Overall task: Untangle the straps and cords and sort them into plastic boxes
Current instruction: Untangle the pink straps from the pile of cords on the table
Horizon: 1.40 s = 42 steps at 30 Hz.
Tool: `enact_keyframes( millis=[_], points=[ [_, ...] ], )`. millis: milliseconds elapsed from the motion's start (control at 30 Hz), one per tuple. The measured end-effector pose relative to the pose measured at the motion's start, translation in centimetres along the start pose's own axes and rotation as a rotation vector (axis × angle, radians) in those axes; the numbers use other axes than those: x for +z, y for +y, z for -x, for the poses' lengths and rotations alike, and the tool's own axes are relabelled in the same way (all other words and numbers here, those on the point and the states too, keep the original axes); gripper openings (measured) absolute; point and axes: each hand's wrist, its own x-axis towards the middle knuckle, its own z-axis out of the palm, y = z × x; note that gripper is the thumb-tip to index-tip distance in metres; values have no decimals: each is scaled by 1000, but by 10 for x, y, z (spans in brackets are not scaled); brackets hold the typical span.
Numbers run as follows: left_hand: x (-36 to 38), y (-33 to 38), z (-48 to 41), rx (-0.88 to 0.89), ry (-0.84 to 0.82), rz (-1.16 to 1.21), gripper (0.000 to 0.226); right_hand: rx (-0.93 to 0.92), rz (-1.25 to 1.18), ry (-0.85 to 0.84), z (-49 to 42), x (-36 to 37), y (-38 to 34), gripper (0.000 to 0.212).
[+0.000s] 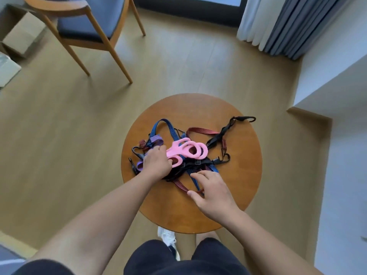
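Two hands work one knot of straps and cords heaped at the middle of the round table [198, 213]. The left hand [156, 162] sits at the heap's 9 o'clock side, fingers curled round the near end of the pink strap [188, 149], whose rings lie on top of the rest. That seems the reason for starting there, since it is the least buried. The right hand [212, 192] is spread wide at 6 o'clock, holding nothing. Its fingertips rest on the blue strap [162, 124] and red cord [200, 130] where they trail out, likely to pin the pile while the pink one is drawn free.

The blue strap loops out toward 11 o'clock and the red cord arcs toward 1 o'clock. A black cord [218, 137] runs to 2 o'clock, ending in a hook [246, 118] at the table's edge. A purple strap [156, 140] pokes out at 10 o'clock, beside the left hand. How the black webbing under the pink rings is threaded cannot be told.

No plastic boxes show, so sorting looks not yet begun. Hooks may snag as strands are pulled. A chair [89, 18] stands off at 11 o'clock.
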Motion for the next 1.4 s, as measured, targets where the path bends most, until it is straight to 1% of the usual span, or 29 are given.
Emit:
enact_keyframes(
  millis=[100,167,267,333,400,467,533,600,667,733,800,867,900,1000,1133,1200,1267,1300,1367,1400],
  points=[
    [16,-3,-19,-71,-83,-55,31,28,-8,-23,-11,6,12,53],
    [17,-5,-19,-79,-90,-6,22,60,-14,-33,-17,7,19,50],
    [2,-5,0,-10,-32,222,14,112,-13,-69,-29,8,27,47],
    [-14,-6,20,22,27,353,19,156,4,-100,-41,9,28,47],
    [-33,-12,39,33,69,499,11,190,15,-125,-54,11,22,47],
    [-55,-18,54,43,86,635,6,216,2,-113,-66,14,12,46],
    [-75,-23,60,28,68,732,10,231,-35,-61,-77,18,-2,43],
    [-91,-30,62,-20,-6,861,15,226,-58,-31,-91,24,-17,40],
    [-100,-39,60,-69,-75,993,9,207,-35,-26,-110,30,-28,36],
    [-104,-50,56,-100,-77,1027,10,153,80,-37,-133,38,-35,38],
    [-105,-60,51,-127,-66,1065,13,92,288,-101,-152,48,-37,44],
    [-106,-68,47,-176,-76,1114,16,97,451,-142,-165,56,-37,43],
    [-106,-73,45,-201,-85,1125,17,114,493,-140,-168,60,-36,41],
    [-106,-85,43,-226,-139,1150,19,148,501,-106,-166,69,-34,35],
    [-109,-97,40,-206,-181,1119,23,205,494,-69,-153,73,-35,29],
    [-114,-98,38,-189,-195,1106,17,243,469,-43,-148,67,-41,22],
    [-120,-97,36,-166,-194,1083,9,305,338,5,-143,53,-51,20],
    [-122,-96,35,-161,-203,1071,23,352,227,31,-139,44,-57,21],
    [-128,-93,32,-166,-235,1087,68,417,6,95,-129,24,-71,20],
    [-130,-91,31,-135,-237,1087,75,426,-89,135,-122,14,-79,17]
  ],
)
